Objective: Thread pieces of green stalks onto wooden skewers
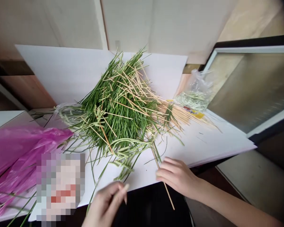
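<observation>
Looks like a homey, makeshift craft spot to me, not a proper shop or lab, though I can't say for sure which room it is. The cream wall panels (49, 25) and the dark-framed glass pane (251, 88) feel domestic. The work surface is just a big white sheet (198, 142) laid down, with a pink plastic bag (21, 157) and a clear plastic bag (196, 94) beside the green stalks (118, 110) and wooden skewers (177, 115).
</observation>
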A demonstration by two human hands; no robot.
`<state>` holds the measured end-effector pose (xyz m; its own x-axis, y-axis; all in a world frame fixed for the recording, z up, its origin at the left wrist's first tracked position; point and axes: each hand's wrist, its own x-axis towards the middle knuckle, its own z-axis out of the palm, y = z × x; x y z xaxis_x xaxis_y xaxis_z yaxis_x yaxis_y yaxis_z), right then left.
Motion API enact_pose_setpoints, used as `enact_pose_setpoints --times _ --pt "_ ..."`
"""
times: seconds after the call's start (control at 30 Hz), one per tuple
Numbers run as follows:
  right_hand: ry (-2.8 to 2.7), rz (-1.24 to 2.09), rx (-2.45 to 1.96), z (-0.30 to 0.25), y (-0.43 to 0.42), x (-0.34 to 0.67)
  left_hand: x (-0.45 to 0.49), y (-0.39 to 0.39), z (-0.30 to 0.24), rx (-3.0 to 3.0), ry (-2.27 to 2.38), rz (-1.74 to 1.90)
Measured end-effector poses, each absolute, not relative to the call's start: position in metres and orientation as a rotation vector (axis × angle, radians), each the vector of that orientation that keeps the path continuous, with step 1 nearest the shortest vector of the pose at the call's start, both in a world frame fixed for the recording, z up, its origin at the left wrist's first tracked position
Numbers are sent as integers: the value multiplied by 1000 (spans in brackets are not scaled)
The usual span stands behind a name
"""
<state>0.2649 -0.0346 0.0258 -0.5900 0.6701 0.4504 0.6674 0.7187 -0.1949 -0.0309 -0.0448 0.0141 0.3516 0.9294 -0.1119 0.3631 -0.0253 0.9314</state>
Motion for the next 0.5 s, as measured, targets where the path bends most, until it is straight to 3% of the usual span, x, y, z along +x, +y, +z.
enact_pose_setpoints --times 0.1,0.27,0.5 --pt "-2394 23 -1079 23 9 243 -28 1 22 2008 1453 893" --pt "-2394 -5 -1156 21 52 229 -18 31 19 2333 1636 917" --pt "-1864 -221 -1868 29 78 345 -40 39 29 2162 1642 1090"
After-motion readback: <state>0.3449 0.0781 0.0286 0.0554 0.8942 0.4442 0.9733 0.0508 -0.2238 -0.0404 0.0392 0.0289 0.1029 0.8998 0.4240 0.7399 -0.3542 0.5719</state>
